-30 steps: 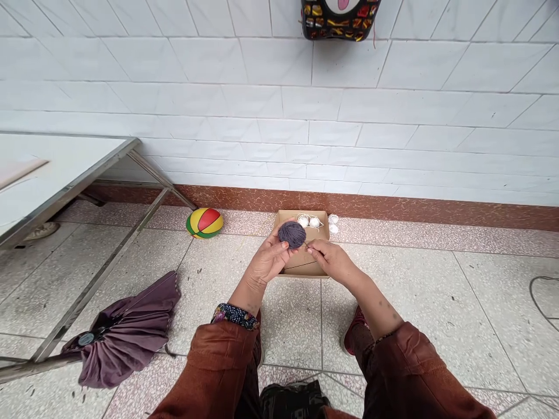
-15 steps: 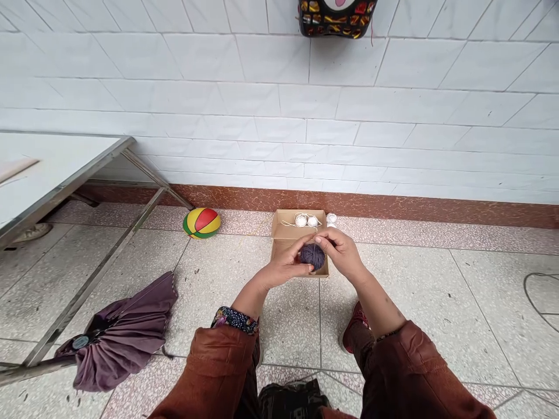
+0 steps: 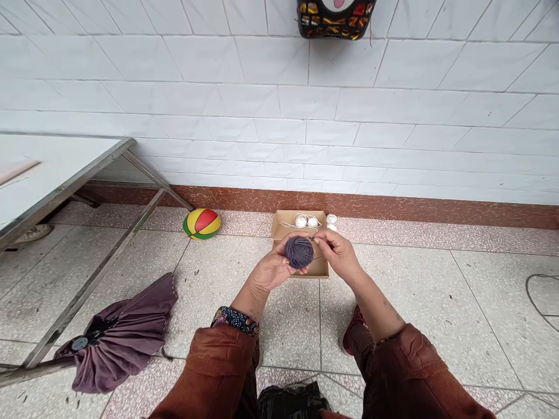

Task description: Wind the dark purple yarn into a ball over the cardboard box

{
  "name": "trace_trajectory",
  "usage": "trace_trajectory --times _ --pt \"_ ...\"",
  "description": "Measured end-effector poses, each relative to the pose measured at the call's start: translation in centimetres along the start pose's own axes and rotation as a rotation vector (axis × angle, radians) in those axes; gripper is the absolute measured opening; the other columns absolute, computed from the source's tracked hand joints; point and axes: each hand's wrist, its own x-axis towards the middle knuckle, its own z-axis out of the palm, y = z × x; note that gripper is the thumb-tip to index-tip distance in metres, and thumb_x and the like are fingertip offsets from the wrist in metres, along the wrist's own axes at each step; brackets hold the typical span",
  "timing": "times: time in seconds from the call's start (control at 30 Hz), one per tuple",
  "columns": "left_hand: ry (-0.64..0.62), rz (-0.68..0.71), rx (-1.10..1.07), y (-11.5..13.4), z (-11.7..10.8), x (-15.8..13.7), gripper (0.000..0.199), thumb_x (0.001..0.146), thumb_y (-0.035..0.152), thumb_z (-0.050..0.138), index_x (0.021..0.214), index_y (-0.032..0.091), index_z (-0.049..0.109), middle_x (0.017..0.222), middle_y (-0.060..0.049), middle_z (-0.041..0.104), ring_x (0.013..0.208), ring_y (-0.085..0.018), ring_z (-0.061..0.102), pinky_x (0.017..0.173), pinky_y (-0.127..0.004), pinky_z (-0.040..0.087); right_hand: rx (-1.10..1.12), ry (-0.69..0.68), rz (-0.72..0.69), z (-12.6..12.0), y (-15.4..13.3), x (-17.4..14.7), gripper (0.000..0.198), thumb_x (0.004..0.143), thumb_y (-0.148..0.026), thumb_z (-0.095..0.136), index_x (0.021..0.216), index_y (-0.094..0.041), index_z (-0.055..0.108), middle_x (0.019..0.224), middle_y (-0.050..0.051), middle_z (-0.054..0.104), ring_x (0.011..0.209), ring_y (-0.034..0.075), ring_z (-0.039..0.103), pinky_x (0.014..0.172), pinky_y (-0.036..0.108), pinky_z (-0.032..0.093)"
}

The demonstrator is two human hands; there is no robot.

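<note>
Ball of dark yarn: A round, greyish-purple ball point(image 3: 299, 252) is held in the air, seen above the middle of the cardboard box point(image 3: 322, 270), between its fold and its near edge.
Change: Compared with half a second ago, the ball is further left, and the left palm faces more upward, so more of the winding shows.
Meaning: The ball's right side now faces the right fingers, which seems to leave them more room to work the yarn.
Left hand: The left hand point(image 3: 268, 270) is curled around the ball, gripping it from the left and below.
Right hand: The right hand point(image 3: 339, 256) has thumb and finger pinched together at the ball's upper right, apparently on its thin strand.
White yarn: Two small white balls point(image 3: 306, 222) lie in the box's rear part, towards its right rear corner; two more point(image 3: 332, 222) sit on the floor just outside that corner.
Around: A colourful toy ball point(image 3: 201, 224) and a purple umbrella point(image 3: 126, 331) are left of the box, by a metal-framed table point(image 3: 65, 189).
In the way: The hands hide part of the box; nothing appears to block them.
</note>
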Motion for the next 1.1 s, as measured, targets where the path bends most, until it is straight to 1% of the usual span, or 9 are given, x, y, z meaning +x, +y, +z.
trace_trajectory --times 0.3,0.5,0.63,0.73,0.8,0.87,0.93,1.03,1.1 --pt "0.1 0.047 -0.037 0.4 0.3 0.4 0.054 0.076 0.022 0.068 0.13 0.024 0.061 0.118 -0.009 0.064 0.095 -0.02 0.061 0.082 -0.035 0.052 -0.133 -0.019 -0.085 0.0 0.4 0.0 0.018 0.099 -0.026 0.049 0.093 -0.022 0.066 0.088 0.005 0.07 0.082 0.02 0.064 0.077 0.032 0.049" --pt "0.143 0.063 0.046 0.2 0.2 0.5 0.06 0.079 0.026 0.075 0.135 0.029 0.056 0.129 -0.009 0.062 0.105 -0.023 0.065 0.093 -0.04 0.051 -0.157 -0.062 -0.083 0.7 1.0 -0.2 0.018 0.097 -0.023 0.049 0.086 -0.022 0.064 0.08 0.004 0.067 0.076 0.019 0.062 0.071 0.03 0.048" --pt "0.281 0.126 0.212 0.5 -0.3 0.9 0.058 0.08 0.03 0.077 0.135 0.029 0.057 0.132 -0.008 0.061 0.108 -0.022 0.063 0.092 -0.035 0.051 -0.108 -0.158 -0.092 0.6 0.5 -0.4 0.018 0.097 -0.025 0.052 0.085 -0.021 0.064 0.078 0.002 0.066 0.073 0.016 0.06 0.07 0.029 0.047" --pt "0.387 0.183 0.474 0.7 -0.9 1.2 0.059 0.078 0.03 0.079 0.133 0.028 0.058 0.128 -0.006 0.064 0.11 -0.021 0.061 0.095 -0.034 0.048 -0.023 -0.251 -0.1 0.1 -0.6 -0.5 0.014 0.096 -0.028 0.059 0.086 -0.022 0.067 0.077 0.0 0.066 0.067 0.014 0.059 0.067 0.028 0.046" --pt "0.404 0.193 0.666 0.7 -1.1 1.2 0.06 0.078 0.031 0.078 0.134 0.027 0.058 0.126 -0.007 0.064 0.112 -0.023 0.06 0.099 -0.036 0.046 0.027 -0.26 -0.126 -0.2 -1.1 -0.5 0.013 0.095 -0.03 0.062 0.088 -0.022 0.069 0.078 0.001 0.066 0.068 0.014 0.059 0.067 0.028 0.047" --pt "0.357 0.141 0.79 0.4 -1.0 1.1 0.066 0.078 0.032 0.078 0.14 0.027 0.054 0.127 -0.008 0.063 0.111 -0.024 0.061 0.098 -0.039 0.046 0.051 -0.213 -0.149 -0.4 -1.2 -0.4 0.012 0.095 -0.031 0.063 0.089 -0.023 0.07 0.08 0.001 0.067 0.072 0.015 0.06 0.069 0.029 0.048" --pt "0.253 0.043 0.81 0.0 -0.6 0.9 0.08 0.077 0.031 0.079 0.149 0.029 0.044 0.13 -0.01 0.061 0.109 -0.025 0.061 0.094 -0.04 0.048 0.047 -0.144 -0.152 -0.6 -1.0 -0.3 0.013 0.094 -0.032 0.064 0.088 -0.024 0.071 0.08 0.002 0.066 0.075 0.017 0.061 0.071 0.031 0.049" --pt "0.052 -0.054 0.679 -0.5 0.1 0.6 0.093 0.076 0.029 0.081 0.156 0.033 0.032 0.139 -0.012 0.057 0.116 -0.027 0.06 0.096 -0.042 0.047 0.024 -0.044 -0.126 -0.8 -0.2 0.1 0.014 0.094 -0.031 0.064 0.085 -0.024 0.071 0.08 0.002 0.066 0.079 0.018 0.061 0.075 0.032 0.049" --pt "-0.03 -0.037 0.556 -0.6 0.4 0.4 0.09 0.075 0.027 0.082 0.154 0.034 0.037 0.145 -0.011 0.053 0.125 -0.029 0.056 0.102 -0.044 0.045 0.007 0.017 -0.085 -0.7 0.3 0.2 0.015 0.094 -0.031 0.062 0.084 -0.024 0.07 0.08 0.002 0.065 0.08 0.019 0.06 0.077 0.032 0.048"
